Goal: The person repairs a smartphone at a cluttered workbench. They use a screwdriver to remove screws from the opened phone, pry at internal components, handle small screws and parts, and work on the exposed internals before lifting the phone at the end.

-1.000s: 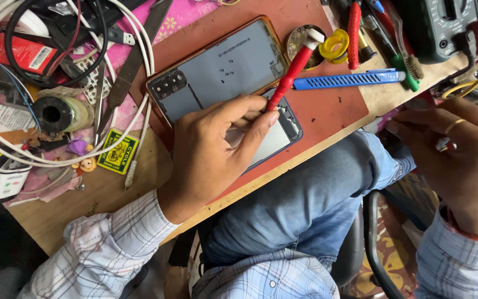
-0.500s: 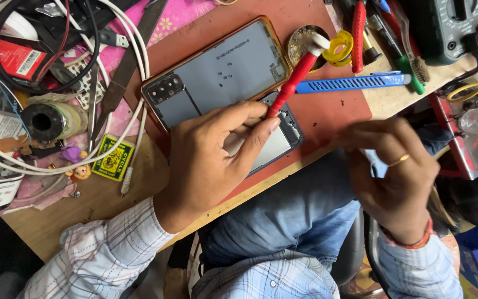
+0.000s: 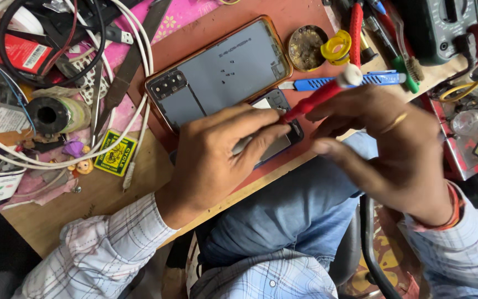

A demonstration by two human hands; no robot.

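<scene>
— Pressing down at the centre of the frame, the left hand (image 3: 217, 160) lies flat over a dark phone body (image 3: 280, 130), fingers together and spread across its open back. Confirm the tool position.

— A red-handled screwdriver (image 3: 319, 95) with a white cap runs from upper right down to the phone body. Its tip meets the phone just beside the left fingertips (image 3: 266, 119). The right hand (image 3: 385, 147) is at centre right, fingers curled loosely around the red handle; how firmly they grip it cannot be told.

— Location of the phone body?

— It rests on a red mat (image 3: 206, 33) near the front edge of the wooden counter (image 3: 100, 194), mostly covered by the left hand. Only its upper right corner shows.

— Adjacent parts?

— A grey back panel with an orange rim (image 3: 222, 75) lies on the mat just above the phone, camera cut-out toward the left. A blue utility knife (image 3: 327, 84) lies to the right of the panel, passing behind the screwdriver. A round tin (image 3: 307, 47) and a yellow ring (image 3: 337, 47) sit above the knife.

— Remaining items?

— White cables (image 3: 112, 141) loop across the upper left of the frame, around a roll of tape (image 3: 56, 114). A yellow sticker (image 3: 114, 158) lies on the counter below them. A green multimeter (image 3: 441, 27) occupies the upper right corner.
</scene>
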